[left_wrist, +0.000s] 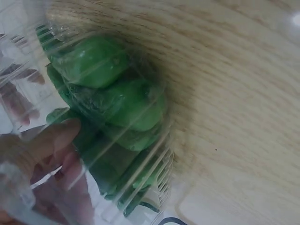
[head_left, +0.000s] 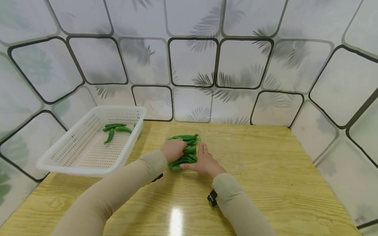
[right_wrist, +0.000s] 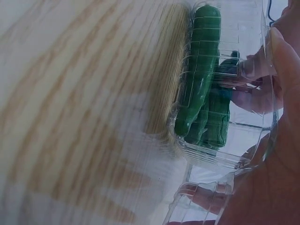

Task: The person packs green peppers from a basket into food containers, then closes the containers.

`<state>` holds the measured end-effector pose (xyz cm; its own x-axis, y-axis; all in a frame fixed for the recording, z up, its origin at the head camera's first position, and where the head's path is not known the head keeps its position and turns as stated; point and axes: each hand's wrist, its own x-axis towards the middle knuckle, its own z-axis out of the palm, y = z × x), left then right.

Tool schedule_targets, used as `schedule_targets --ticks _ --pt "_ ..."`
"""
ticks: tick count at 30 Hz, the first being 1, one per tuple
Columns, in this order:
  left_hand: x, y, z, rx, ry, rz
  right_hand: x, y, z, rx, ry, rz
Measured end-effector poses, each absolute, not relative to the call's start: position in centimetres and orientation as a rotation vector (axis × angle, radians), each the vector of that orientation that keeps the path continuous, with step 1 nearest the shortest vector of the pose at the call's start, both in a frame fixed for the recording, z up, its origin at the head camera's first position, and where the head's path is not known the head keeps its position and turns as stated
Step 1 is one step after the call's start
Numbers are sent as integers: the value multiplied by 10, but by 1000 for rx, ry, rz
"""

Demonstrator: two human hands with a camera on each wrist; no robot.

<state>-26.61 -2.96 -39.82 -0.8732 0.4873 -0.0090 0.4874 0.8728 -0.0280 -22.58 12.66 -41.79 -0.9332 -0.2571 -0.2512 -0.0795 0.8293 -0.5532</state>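
Green chili peppers [head_left: 183, 160] lie side by side in a clear plastic box [right_wrist: 211, 158] on the table. My left hand [head_left: 173, 149] reaches over the box's left side, its bent fingers down among the peppers. In the left wrist view, thumb and fingers close around a green chili pepper [left_wrist: 58, 115], partly blurred behind the plastic. My right hand [head_left: 204, 161] rests against the box's right side with straight fingers, thumb spread along the near side. The clear lid [head_left: 227, 149] lies folded open to the right, under and beyond the right hand.
A white perforated plastic basket [head_left: 48, 165] stands at the left with several loose green chili peppers [head_left: 110, 136] in it. Behind the wooden table [head_left: 280, 183] rises a patterned wall covering [head_left: 193, 62]. Dark wrist devices sit under both sleeves.
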Motion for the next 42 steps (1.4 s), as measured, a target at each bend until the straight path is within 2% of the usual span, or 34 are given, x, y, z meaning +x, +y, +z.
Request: schedule_targets --ticks 5,11,19,26,34,42 --pt "-268 -34 -392 773 3002 11 -226 127 -417 -252 2687 -813" --pt "-269 -53 -362 759 3006 93 -227 129 -417 -249 2704 -795" --pt "-263 -98 -315 723 3040 254 -226 130 -418 -240 2709 -801" --pt "-264 -143 -292 643 3122 254 -225 133 -421 -230 2701 -816" --pt "-273 -191 -290 428 3182 221 -224 132 -422 -245 2703 -811" --pt "-278 -246 -310 309 3171 248 -220 130 -423 -266 2685 -828"
